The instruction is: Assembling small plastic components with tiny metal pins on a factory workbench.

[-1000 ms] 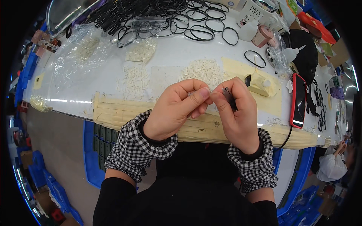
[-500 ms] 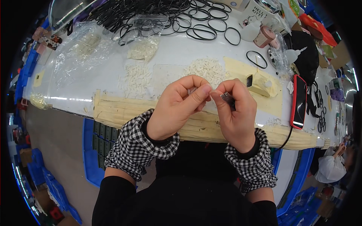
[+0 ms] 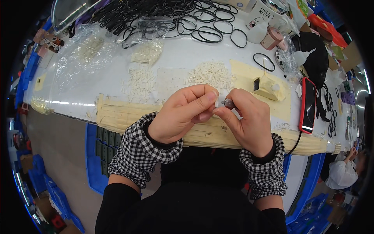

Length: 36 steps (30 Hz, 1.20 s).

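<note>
My left hand [image 3: 179, 113] is closed in a pinch on a small white piece [image 3: 217, 103], mostly hidden by the fingertips. Close beside it, my right hand [image 3: 251, 121] grips a small grey blade-like tool [image 3: 227, 103] between curled fingers and thumb; its exact kind is too small to make out. Both hands are held over the taped front edge of the table. Just beyond them lies a heap of small white pieces [image 3: 210, 74], with a second, looser heap [image 3: 141, 82] farther left.
A yellow taped block [image 3: 269, 87] with a dark slot sits to the right. Beyond it lie a red-cased phone [image 3: 308, 105] on a cable and a black ring [image 3: 264, 61]. Many black bands [image 3: 156, 15] cover the back. Clear plastic bags [image 3: 83, 54] lie at left.
The right hand has rolled and shifted slightly right, with the grey tool now pointing toward the left hand's fingertips. The white piece shows a little more. The left hand has sunk slightly.
</note>
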Each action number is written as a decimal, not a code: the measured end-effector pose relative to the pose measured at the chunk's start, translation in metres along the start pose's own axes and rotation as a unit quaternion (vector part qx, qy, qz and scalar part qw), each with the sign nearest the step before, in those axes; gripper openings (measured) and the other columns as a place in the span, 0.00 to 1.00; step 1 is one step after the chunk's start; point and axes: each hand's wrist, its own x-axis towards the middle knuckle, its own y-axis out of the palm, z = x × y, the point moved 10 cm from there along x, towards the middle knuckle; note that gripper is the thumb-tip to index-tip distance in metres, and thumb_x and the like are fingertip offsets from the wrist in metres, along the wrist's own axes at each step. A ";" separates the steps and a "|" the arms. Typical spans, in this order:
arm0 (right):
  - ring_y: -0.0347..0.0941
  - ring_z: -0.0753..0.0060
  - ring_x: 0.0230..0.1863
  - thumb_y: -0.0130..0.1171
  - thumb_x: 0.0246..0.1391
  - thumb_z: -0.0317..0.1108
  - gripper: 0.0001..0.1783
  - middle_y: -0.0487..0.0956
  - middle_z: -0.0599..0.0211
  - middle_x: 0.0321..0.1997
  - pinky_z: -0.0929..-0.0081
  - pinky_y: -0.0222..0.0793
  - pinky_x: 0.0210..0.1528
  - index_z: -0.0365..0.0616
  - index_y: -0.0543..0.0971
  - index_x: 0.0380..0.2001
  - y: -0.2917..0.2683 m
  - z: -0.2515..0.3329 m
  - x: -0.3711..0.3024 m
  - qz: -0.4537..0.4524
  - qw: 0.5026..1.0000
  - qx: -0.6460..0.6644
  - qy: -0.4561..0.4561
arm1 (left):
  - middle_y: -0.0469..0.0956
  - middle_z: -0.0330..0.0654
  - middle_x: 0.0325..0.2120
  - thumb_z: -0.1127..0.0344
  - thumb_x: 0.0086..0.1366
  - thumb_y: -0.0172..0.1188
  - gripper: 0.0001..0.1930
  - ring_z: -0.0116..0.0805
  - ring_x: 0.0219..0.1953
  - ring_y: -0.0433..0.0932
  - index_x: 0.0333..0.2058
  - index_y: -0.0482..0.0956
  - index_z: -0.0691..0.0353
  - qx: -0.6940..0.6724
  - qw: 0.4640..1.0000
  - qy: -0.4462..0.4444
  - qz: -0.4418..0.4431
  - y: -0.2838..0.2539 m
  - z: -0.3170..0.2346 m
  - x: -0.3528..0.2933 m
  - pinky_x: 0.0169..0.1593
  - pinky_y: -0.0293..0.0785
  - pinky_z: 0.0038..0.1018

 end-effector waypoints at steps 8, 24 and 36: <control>0.71 0.73 0.23 0.66 0.45 0.26 0.08 0.73 0.67 0.23 0.78 0.66 0.24 0.41 0.77 0.30 -0.017 0.003 -0.001 -0.074 0.987 0.139 0.032 | 0.67 0.30 0.26 0.61 0.71 0.49 0.11 0.16 0.26 0.59 0.35 0.72 0.63 0.030 0.999 0.017 -0.022 -0.002 -0.002 0.001 0.31 0.57 0.14; 0.72 0.74 0.26 0.60 0.47 0.17 0.15 0.74 0.65 0.27 0.81 0.67 0.26 0.40 0.81 0.40 -0.015 0.011 -0.002 -0.097 0.976 0.192 0.017 | 0.77 0.35 0.29 0.65 0.69 0.52 0.10 0.16 0.23 0.60 0.40 0.76 0.66 0.041 0.998 0.037 -0.037 -0.006 -0.005 0.001 0.28 0.57 0.14; 0.70 0.74 0.23 0.66 0.46 0.26 0.11 0.73 0.66 0.25 0.80 0.66 0.25 0.39 0.80 0.35 -0.024 0.012 0.000 -0.101 0.979 0.178 0.011 | 0.73 0.33 0.27 0.63 0.69 0.52 0.09 0.16 0.24 0.60 0.35 0.75 0.63 0.009 0.998 0.046 -0.050 -0.009 -0.006 0.000 0.29 0.57 0.14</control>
